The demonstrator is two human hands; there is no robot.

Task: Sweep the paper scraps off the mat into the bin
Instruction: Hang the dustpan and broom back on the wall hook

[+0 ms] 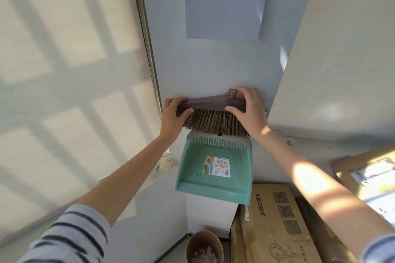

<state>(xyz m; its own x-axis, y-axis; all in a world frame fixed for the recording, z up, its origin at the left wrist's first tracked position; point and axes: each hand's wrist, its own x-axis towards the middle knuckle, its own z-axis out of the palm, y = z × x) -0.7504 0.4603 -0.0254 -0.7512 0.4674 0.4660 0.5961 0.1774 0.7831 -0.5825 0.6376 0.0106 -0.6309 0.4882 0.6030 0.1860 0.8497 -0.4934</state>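
Clearly we are at the tool step, not at the sweeping itself. Both hands are raised to the wall and hold the brush [210, 121] between them. The left hand [174, 116] grips its left end, with the thumb on the clear plastic back and the fingers curled behind. The right hand [249, 111] is closed over its right end, next to the empty handle socket.

Just below the hands the green dustpan [215, 171] hangs flat on the wall, and the bristles touch its top edge. Far below the hands, close to our body, stands the bin [204, 245], with some scraps [203, 254] already inside. The mat is not in view, so we cannot say if paper is left on it.

We judge that the brush is either being taken from its place or being put back; the picture does not decide this. If we are fetching it, the next move needs one hand to come free for the dustpan below. Both tools must then go down past the boxes [275, 220] under the right hand.
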